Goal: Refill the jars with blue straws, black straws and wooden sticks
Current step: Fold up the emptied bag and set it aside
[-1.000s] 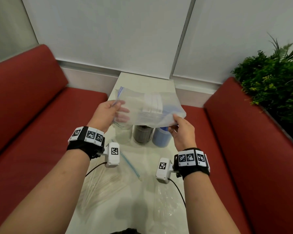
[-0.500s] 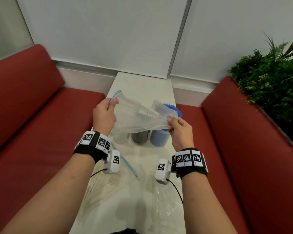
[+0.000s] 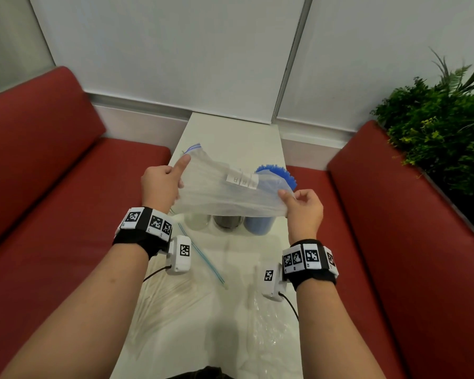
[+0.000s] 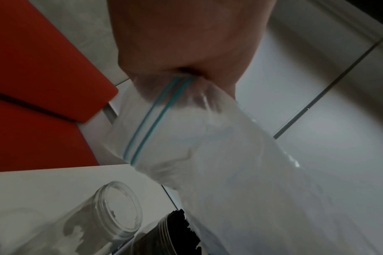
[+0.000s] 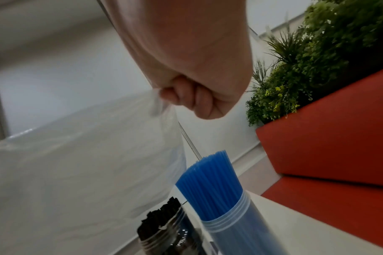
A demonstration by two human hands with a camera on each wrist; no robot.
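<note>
The person holds a floppy clear plastic zip bag up over three jars on the narrow white table. The left hand pinches the end with the blue zip line; the right hand pinches the other end.

The clear jar with bright blue straws looks full, and the jar of black straws is filled too. The empty clear glass jar waits. So I think the wooden sticks come next, and the pale thin sticks lie in another bag near the person.

The bag has a white label, too small to read.
</note>
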